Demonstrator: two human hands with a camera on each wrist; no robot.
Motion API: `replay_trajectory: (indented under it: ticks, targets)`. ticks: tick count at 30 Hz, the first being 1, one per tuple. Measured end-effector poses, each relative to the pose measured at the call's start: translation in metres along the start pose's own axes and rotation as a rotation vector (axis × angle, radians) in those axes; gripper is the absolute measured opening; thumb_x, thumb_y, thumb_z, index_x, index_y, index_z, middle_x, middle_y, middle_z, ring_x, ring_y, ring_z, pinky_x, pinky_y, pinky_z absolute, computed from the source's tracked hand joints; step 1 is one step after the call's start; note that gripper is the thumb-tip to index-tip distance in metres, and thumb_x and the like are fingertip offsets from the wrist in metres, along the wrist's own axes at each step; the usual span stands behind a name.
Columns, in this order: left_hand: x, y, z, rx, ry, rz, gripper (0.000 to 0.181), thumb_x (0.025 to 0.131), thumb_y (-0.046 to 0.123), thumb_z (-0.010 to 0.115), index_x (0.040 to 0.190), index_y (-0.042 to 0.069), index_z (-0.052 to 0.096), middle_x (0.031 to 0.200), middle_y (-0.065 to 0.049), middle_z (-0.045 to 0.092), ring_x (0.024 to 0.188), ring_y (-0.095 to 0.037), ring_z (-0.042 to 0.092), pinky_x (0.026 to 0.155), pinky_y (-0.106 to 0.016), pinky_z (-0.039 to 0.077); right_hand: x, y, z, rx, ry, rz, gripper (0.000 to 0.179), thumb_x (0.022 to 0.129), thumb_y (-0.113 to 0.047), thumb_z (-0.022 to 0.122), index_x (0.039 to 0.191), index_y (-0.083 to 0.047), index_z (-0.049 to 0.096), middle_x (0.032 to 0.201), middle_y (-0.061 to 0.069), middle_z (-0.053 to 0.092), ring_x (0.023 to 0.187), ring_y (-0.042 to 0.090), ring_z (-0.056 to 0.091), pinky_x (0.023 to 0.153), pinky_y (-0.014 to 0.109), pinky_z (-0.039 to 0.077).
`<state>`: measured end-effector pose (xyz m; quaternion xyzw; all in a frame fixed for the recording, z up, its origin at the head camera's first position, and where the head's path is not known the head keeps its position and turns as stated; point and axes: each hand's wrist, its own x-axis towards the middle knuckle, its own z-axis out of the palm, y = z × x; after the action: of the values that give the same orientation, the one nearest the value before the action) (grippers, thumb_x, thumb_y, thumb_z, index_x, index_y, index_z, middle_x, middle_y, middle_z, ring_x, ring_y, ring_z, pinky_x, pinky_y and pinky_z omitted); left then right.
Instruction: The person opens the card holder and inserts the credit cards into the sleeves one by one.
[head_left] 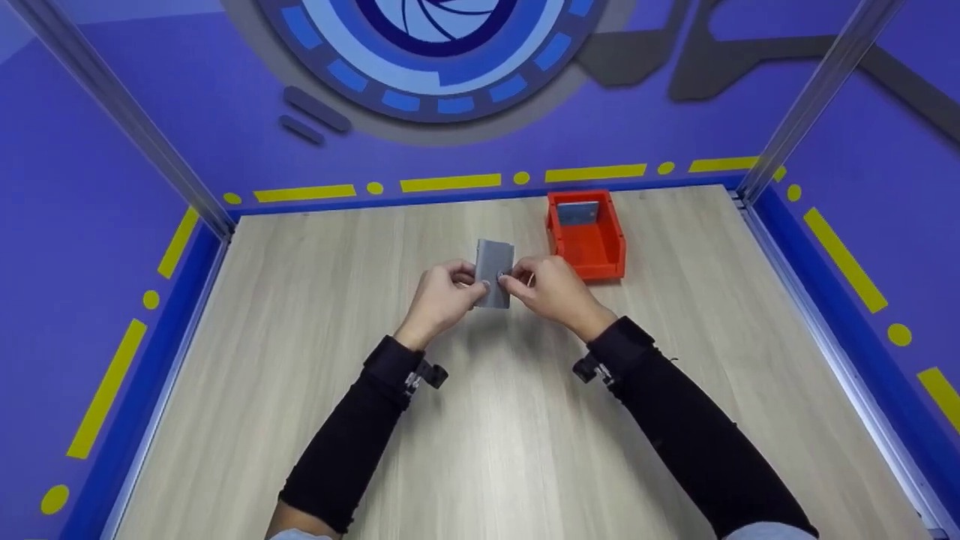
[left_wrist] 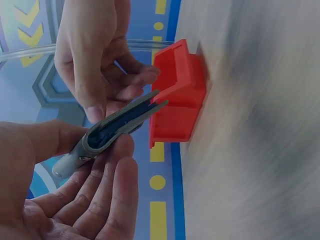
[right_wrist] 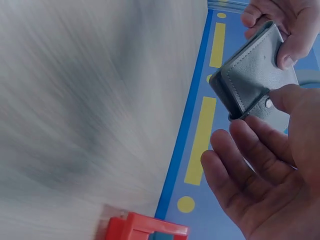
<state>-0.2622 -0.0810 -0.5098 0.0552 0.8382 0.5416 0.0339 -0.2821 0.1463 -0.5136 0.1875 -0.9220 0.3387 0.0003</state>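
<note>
A small grey wallet (head_left: 493, 262) with stitched edges and a snap strap (right_wrist: 257, 107) is held up over the table between both hands. My left hand (head_left: 444, 295) pinches its left side, thumb on the near face and fingers behind. At the strap, my right hand (head_left: 553, 291) pinches the wallet's right edge between thumb and forefinger, its other fingers loosely spread. The left wrist view looks along the folded wallet (left_wrist: 107, 132), where a dark blue inside shows between the two grey covers. A round metal snap sits beside the right thumb in the right wrist view.
Just beyond the right hand stands a red open-front bin (head_left: 589, 247) with a flat grey-blue piece (head_left: 578, 213) against its back wall. The pale wooden table (head_left: 315, 360) is bounded by blue panels (head_left: 105, 225) with yellow marks and metal corner posts.
</note>
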Motion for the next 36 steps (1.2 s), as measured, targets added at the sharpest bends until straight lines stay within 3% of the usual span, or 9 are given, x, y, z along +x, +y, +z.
replay_trajectory:
  ticks: [6,14,19,25,32,36]
  targets:
    - [-0.008,-0.006,0.007,0.020,0.011,0.026,0.017,0.096,0.016,0.080,0.111,0.007,0.078,0.100,-0.008,0.078,0.083,-0.017,0.074,0.071,-0.029,0.060,-0.003,-0.003,0.005,-0.031,-0.040,0.008,0.033,0.106,-0.042,0.075,0.106,-0.010,0.082,0.092,0.006,0.076,0.084,0.023,0.063,0.078,0.034,0.056]
    - [-0.014,-0.009,0.013,0.063,0.035,0.072,0.013,0.096,0.015,0.080,0.107,0.008,0.077,0.097,-0.006,0.077,0.082,-0.016,0.069,0.075,-0.030,0.056,-0.005,-0.004,0.010,-0.067,-0.016,-0.035,0.026,0.103,-0.029,0.071,0.096,-0.007,0.082,0.085,0.005,0.078,0.074,0.018,0.064,0.069,0.033,0.054]
    - [-0.019,-0.007,0.020,0.101,0.046,0.104,0.011,0.093,0.013,0.077,0.103,0.009,0.076,0.092,-0.005,0.078,0.076,-0.012,0.070,0.071,-0.028,0.056,-0.007,-0.008,0.017,-0.125,0.004,-0.027,0.025,0.102,-0.026,0.066,0.088,-0.008,0.076,0.073,0.001,0.063,0.067,0.018,0.056,0.063,0.032,0.046]
    - [-0.023,-0.004,0.020,0.109,0.054,0.101,0.012,0.094,0.015,0.077,0.103,0.009,0.075,0.092,-0.005,0.078,0.075,-0.012,0.070,0.070,-0.027,0.056,-0.010,-0.008,0.022,-0.184,0.012,-0.076,0.026,0.105,-0.023,0.061,0.084,-0.008,0.066,0.076,0.003,0.055,0.072,0.021,0.052,0.067,0.034,0.042]
    - [-0.023,-0.007,0.015,0.019,0.065,0.037,0.009,0.094,0.012,0.081,0.100,0.007,0.075,0.092,-0.006,0.074,0.076,-0.013,0.067,0.070,-0.025,0.054,-0.011,-0.003,0.019,-0.099,-0.014,-0.161,0.022,0.108,-0.018,0.060,0.095,-0.006,0.073,0.086,0.008,0.067,0.079,0.022,0.058,0.075,0.037,0.050]
    - [-0.022,-0.009,0.013,-0.003,0.060,0.026,0.009,0.095,0.012,0.080,0.101,0.007,0.076,0.094,-0.006,0.074,0.078,-0.014,0.067,0.071,-0.025,0.054,-0.012,0.003,0.016,-0.020,-0.007,-0.159,0.023,0.110,-0.019,0.061,0.101,-0.006,0.077,0.090,0.007,0.070,0.082,0.021,0.061,0.078,0.035,0.053]
